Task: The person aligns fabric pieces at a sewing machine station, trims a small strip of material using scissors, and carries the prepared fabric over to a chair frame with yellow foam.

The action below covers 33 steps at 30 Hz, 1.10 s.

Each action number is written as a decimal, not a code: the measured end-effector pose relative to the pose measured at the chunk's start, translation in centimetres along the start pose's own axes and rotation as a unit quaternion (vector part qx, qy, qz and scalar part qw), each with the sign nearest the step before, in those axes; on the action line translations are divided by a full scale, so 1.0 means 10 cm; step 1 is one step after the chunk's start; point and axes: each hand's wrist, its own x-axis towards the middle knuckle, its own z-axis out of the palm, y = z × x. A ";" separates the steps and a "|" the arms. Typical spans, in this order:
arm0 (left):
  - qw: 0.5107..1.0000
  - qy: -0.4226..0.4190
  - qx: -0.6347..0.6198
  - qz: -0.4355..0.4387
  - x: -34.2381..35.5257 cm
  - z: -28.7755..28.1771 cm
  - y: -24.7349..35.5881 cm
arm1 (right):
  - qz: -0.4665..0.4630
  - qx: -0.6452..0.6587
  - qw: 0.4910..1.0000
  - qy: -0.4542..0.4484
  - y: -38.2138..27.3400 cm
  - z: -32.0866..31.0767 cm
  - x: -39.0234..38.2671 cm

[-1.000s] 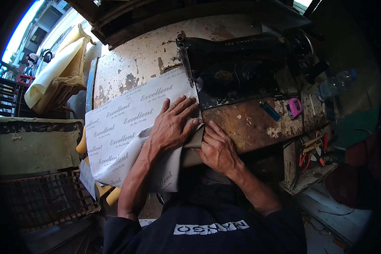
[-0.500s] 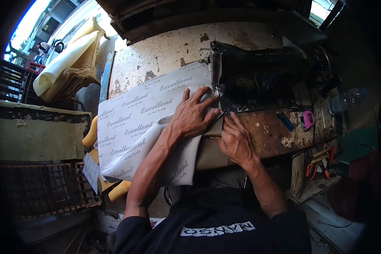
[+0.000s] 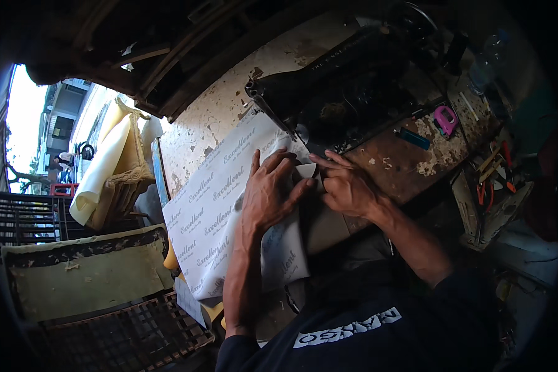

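A large piece of white-backed upholstery fabric (image 3: pixel 214 214), printed with grey lettering, lies under the needle end of a black sewing machine (image 3: pixel 335 93). My left hand (image 3: pixel 271 193) rests on it with bent fingers, gripping the fabric near the needle, the thumb toward a small raised pale fold (image 3: pixel 307 170). Close by on the right, my right hand (image 3: pixel 352 193) holds the edge of the fabric, its index finger stretched toward the machine's base. The fabric's brown face shows below the hands. Fingertips of both hands are partly hidden, and the needle point is too dark to make out.
On the worn table (image 3: pixel 201 127) right of the machine lie a pink tape measure (image 3: pixel 444 119) and a teal tool (image 3: pixel 413 138). A wooden holder (image 3: pixel 477 208) carries orange-handled tools. Cushion foam (image 3: pixel 108 173) and a webbed frame (image 3: pixel 124 335) stand at left.
The whole view has turned, so machine and table appear tilted. My left fingers have bent inward from a flatter pose, and a pale fold now stands up between my hands.
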 end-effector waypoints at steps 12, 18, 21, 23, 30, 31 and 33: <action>0.995 -0.050 -0.089 0.016 -0.54 0.11 0.24 | -0.018 0.040 0.997 0.069 -0.51 -0.03 -0.48; 0.995 -0.077 -0.053 -0.016 -0.32 0.23 0.11 | 0.000 0.015 0.996 0.093 -0.66 0.17 -0.50; 0.996 -0.091 -0.012 -0.008 -0.31 0.25 0.16 | 0.002 0.014 0.995 0.103 -0.66 0.18 -0.54; 0.996 -0.089 0.002 -0.005 -0.31 0.28 0.15 | -0.003 0.012 0.995 0.096 -0.65 0.15 -0.54; 0.997 -0.072 0.002 -0.005 -0.34 0.33 0.14 | 0.021 0.013 0.993 0.112 -0.63 0.18 -0.55; 0.997 -0.071 0.009 -0.004 -0.34 0.33 0.14 | 0.020 0.008 0.994 0.106 -0.63 0.16 -0.55; 0.997 -0.073 0.013 -0.004 -0.34 0.34 0.15 | 0.022 0.004 0.995 0.098 -0.64 0.14 -0.55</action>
